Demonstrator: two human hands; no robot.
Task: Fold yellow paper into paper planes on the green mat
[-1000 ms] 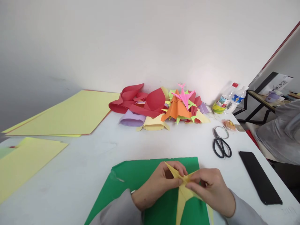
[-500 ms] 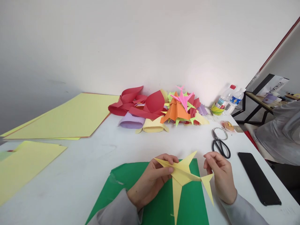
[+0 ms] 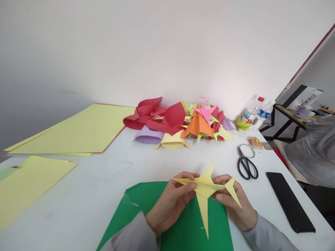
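A yellow folded paper airplane point(image 3: 205, 188) is held up over a green sheet point(image 3: 146, 200), its long wings spread and its small forked tail to the right. My left hand point(image 3: 175, 198) pinches the nose end between thumb and fingers. Around the rear of the body, close behind the wings, my right hand point(image 3: 235, 202) has its thumb and fingers closed in on the paper. The tail lies across the front of those right fingers and partly hides them.
Large yellow sheets point(image 3: 70, 130) lie at the left. Folded red paper pieces point(image 3: 172, 116), an orange paper plane point(image 3: 197, 123) and a pink one point(image 3: 206, 111) are heaped by the wall. Scissors point(image 3: 247, 167), a black flat object point(image 3: 290, 202) and bottles point(image 3: 250, 115) are at right; a person point(image 3: 311, 153) sits beyond.
My right hand has moved left from beside the tail to the rear of the airplane's body and closed on it. The airplane has turned slightly, its tail rising.
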